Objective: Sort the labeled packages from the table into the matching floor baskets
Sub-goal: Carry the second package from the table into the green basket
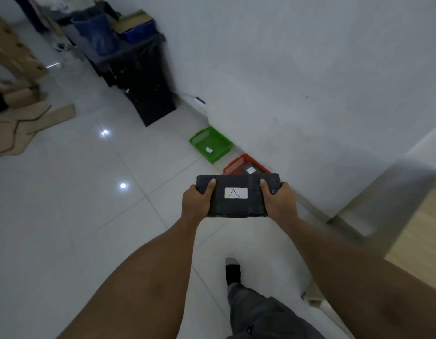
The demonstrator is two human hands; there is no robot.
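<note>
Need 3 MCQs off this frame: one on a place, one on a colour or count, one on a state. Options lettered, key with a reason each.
1. Where does the red basket sit?
A. On the floor by the wall, just beyond the held package
B. On the table
C. Left, beside the flattened cardboard

2. What colour is the basket farther from the camera?
A. Blue
B. Green
C. Yellow

3. How is the black package held?
A. In the left hand alone
B. Lying on the floor
C. Gripped at both ends, label up

Key:
1 A: its rim shows on the floor against the wall, right behind the package.
2 B: the green basket lies past the red one along the wall.
3 C: the left hand and right hand clasp the ends, and the white A label faces the camera.
</note>
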